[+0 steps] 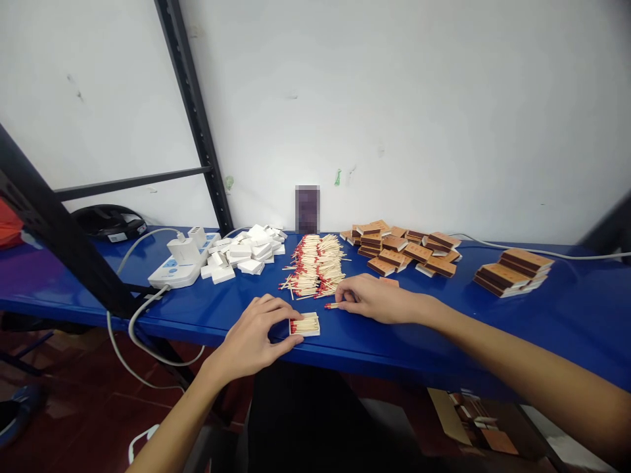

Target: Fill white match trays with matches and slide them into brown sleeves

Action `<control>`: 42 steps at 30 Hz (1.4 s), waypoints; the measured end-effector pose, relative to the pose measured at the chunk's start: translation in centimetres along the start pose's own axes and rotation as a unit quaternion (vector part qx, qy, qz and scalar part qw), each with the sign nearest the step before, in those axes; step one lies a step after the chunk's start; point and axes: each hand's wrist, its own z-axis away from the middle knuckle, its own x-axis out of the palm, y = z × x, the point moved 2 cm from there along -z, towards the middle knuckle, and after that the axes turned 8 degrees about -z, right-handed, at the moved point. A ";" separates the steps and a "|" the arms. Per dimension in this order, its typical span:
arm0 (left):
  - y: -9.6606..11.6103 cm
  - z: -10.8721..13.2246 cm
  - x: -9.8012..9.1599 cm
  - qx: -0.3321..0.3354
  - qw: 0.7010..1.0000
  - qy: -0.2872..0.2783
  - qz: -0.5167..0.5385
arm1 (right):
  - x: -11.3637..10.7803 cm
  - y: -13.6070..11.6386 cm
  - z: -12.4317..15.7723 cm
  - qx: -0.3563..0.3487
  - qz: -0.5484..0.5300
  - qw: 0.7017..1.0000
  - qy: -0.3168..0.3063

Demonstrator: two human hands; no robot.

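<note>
My left hand (259,332) rests on the blue shelf and grips a small white matchbox tray (305,324) filled with red-tipped matches, thumb and fingers on its left end. My right hand (374,299) lies just right of it, fingers pinched on a few matches (331,305) at the near edge of a large loose pile of matches (315,266). A brown matchbox sleeve (389,281) peeks out behind my right hand.
A heap of white empty trays (246,253) sits left of the match pile, beside a white power strip (180,263) with a trailing cable. Brown matchboxes (404,249) are piled behind right, a stack (513,270) farther right. A black frame post (59,230) crosses the left.
</note>
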 end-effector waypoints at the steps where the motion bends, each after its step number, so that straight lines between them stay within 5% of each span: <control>1: 0.0 0.0 0.0 0.002 1.000 0.002 -0.001 | -0.2 -0.1 -0.2 0.007 0.008 1.000 -0.015; 11: 0.5 0.0 -0.6 0.068 0.995 -0.055 -0.040 | -0.6 -1.9 -0.8 0.025 0.119 0.989 -0.087; 42: 0.3 0.1 -0.4 0.028 0.998 -0.045 -0.037 | -0.3 -2.2 -1.1 0.004 0.115 0.993 -0.029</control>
